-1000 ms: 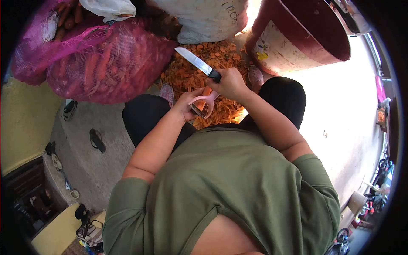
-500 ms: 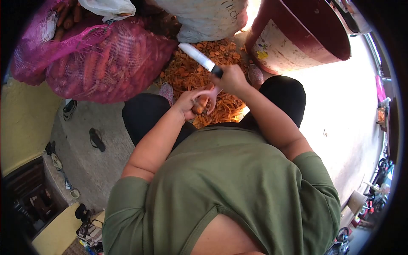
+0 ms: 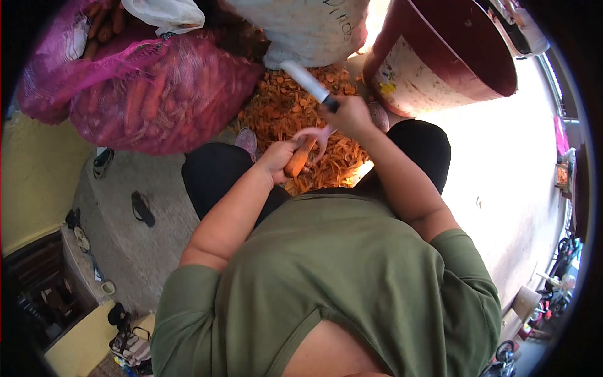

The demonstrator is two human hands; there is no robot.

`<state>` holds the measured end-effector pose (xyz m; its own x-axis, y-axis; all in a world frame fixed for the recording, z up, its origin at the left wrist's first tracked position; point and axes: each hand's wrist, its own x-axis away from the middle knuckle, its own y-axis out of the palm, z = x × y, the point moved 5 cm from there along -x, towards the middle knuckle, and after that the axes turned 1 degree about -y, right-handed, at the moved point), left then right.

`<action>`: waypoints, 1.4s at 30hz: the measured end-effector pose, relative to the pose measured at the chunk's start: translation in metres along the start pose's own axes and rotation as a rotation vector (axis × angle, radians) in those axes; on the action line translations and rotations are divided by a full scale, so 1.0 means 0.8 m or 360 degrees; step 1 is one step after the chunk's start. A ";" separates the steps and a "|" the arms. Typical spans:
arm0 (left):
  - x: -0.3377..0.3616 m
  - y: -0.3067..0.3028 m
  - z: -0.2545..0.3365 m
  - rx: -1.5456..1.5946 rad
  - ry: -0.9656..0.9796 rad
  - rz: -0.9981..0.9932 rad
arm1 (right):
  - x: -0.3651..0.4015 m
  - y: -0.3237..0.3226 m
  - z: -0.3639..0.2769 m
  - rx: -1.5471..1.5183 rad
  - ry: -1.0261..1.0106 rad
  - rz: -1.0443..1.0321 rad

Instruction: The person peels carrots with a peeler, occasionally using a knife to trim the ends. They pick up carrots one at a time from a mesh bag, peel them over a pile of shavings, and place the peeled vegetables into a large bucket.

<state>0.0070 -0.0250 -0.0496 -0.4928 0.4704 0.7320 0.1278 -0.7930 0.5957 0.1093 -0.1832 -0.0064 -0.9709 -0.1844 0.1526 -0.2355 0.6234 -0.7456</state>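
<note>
Between my knees, my left hand (image 3: 277, 158) grips a carrot (image 3: 298, 161) whose orange side shows. A pale pink Y-shaped peeler (image 3: 323, 134) lies over the carrot's upper end; whether its blade touches cannot be made out. Closed around the peeler's handle, my right hand (image 3: 353, 117) also holds a knife (image 3: 306, 83) with a black handle, its blade pointing up and left. Below both hands spreads a pile of carrot peelings and slices (image 3: 282, 103). Fingers of both hands are partly hidden.
A pink mesh sack of carrots (image 3: 157, 94) stands at upper left. Behind the peelings is a white sack (image 3: 301, 28). A large dark red tub (image 3: 433, 63) is at upper right. A sandal (image 3: 143, 208) lies on the concrete floor to the left.
My right hand has shifted slightly right with the peeler and knife. The carrot in my left hand is now turned, showing more of its orange side.
</note>
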 end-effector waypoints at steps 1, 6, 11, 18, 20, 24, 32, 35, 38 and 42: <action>0.001 0.000 0.002 -0.0032 -0.0030 0.0031 | -0.014 -0.011 0.018 0.0016 0.0152 0.0060; 0.003 0.006 0.006 0.0039 0.0098 -0.0131 | -0.018 -0.026 0.030 -0.0005 0.0210 0.0188; 0.009 0.018 0.008 0.0090 0.0013 -0.0174 | 0.036 0.006 -0.056 -0.0062 -0.0440 -0.0100; 0.005 0.005 0.001 0.0122 -0.0003 -0.0150 | -0.026 -0.038 0.052 0.0140 0.0349 0.0346; 0.004 0.006 0.004 0.0102 0.0075 -0.0074 | -0.010 -0.026 0.021 -0.0096 0.0215 0.0175; 0.006 0.002 0.007 -0.0048 0.0220 -0.0052 | 0.036 -0.001 -0.047 -0.0025 -0.0163 -0.0157; 0.030 0.010 -0.003 0.0070 0.0169 -0.0157 | -0.009 -0.039 0.051 0.0072 0.0401 0.0256; 0.042 0.023 0.000 0.0125 0.0292 -0.0050 | 0.028 -0.019 -0.005 -0.0253 0.0180 0.0015; 0.054 0.041 -0.004 0.0192 0.0399 0.0013 | 0.062 0.000 -0.047 -0.0346 -0.0047 -0.0139; 0.054 0.043 -0.014 -0.0002 0.0368 -0.0036 | 0.058 -0.016 -0.036 -0.0188 -0.0056 0.0019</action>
<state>-0.0198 -0.0364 -0.0014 -0.6795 0.3872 0.6232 0.1135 -0.7837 0.6106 0.0660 -0.1780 0.0287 -0.9722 -0.2016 0.1194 -0.2291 0.7104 -0.6655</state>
